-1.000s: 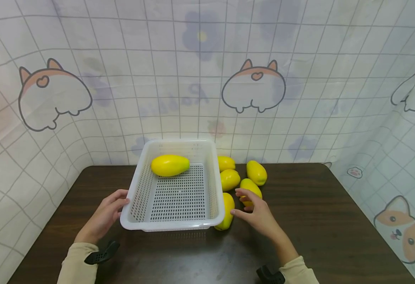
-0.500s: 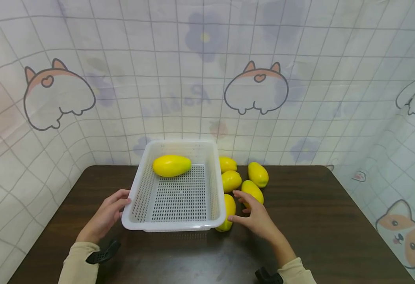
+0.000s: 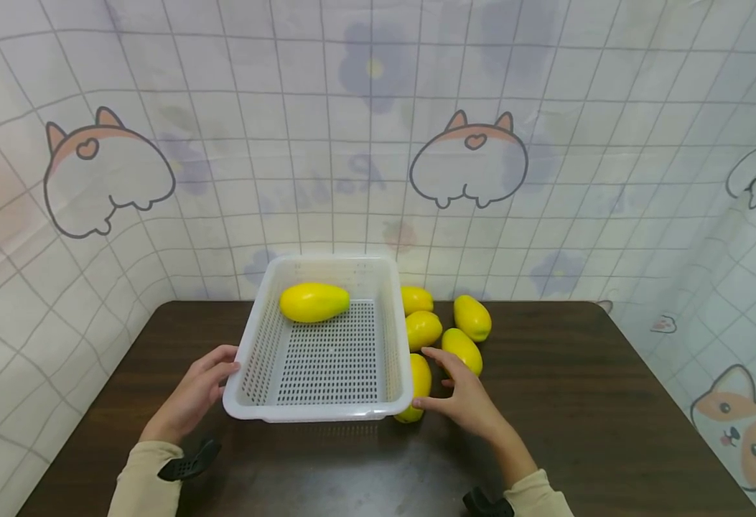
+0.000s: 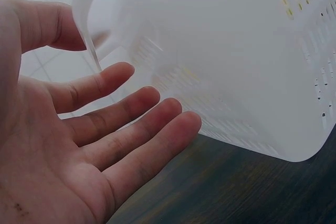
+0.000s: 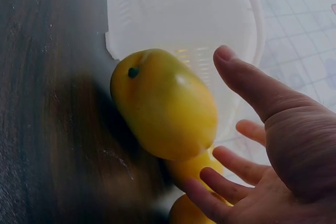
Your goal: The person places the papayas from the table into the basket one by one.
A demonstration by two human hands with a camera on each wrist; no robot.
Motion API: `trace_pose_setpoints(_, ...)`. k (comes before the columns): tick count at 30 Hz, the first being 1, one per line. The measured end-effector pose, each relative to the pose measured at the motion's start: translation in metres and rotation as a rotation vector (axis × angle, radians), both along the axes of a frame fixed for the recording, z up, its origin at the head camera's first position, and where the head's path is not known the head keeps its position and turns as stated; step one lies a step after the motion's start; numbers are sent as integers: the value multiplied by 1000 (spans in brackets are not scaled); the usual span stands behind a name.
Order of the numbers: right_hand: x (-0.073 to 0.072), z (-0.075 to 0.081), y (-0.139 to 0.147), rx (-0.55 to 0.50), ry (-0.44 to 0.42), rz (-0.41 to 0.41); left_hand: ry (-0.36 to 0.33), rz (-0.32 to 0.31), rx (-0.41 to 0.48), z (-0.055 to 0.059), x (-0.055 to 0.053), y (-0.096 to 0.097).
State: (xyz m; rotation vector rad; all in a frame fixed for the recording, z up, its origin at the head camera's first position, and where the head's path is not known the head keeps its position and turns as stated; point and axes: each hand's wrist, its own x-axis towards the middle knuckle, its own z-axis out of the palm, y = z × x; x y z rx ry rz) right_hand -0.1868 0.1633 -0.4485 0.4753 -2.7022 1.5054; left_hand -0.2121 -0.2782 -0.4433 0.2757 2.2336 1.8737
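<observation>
A white perforated plastic basket (image 3: pixel 326 413) stands on the dark table with one long yellow papaya-like fruit (image 3: pixel 313 302) in it. My left hand (image 3: pixel 192 391) is at its left side, thumb over the rim and straight fingers (image 4: pixel 152 145) spread along the outer wall. At the basket's right side is my right hand (image 3: pixel 464 395), thumb and fingers apart with nothing held. The right thumb tip is close to the rim, over a yellow mango-like fruit (image 5: pixel 163 106) with a dark green stem spot. That fruit lies against the basket's right wall, partly hidden by the rim.
Several more yellow mango-like fruits lie right of the basket, including one behind my right fingers (image 3: pixel 462 350) and one at the back (image 3: pixel 472 318). A patterned curtain (image 3: pixel 546 237) hangs behind the table (image 3: pixel 578 402).
My right hand has moved left toward the basket's right rim, its thumb now nearer to it. The left hand stays at the left rim, and the basket and fruits keep their places.
</observation>
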Motion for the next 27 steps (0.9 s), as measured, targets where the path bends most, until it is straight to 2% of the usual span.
trace_pose_setpoints(10,-1,-6,-4,-15,-33,24,-2,4,-1,0,0,0)
trace_pose_setpoints(27,-5,-19,-10,-42,-22,96,-26,30,-24,0,-1,2)
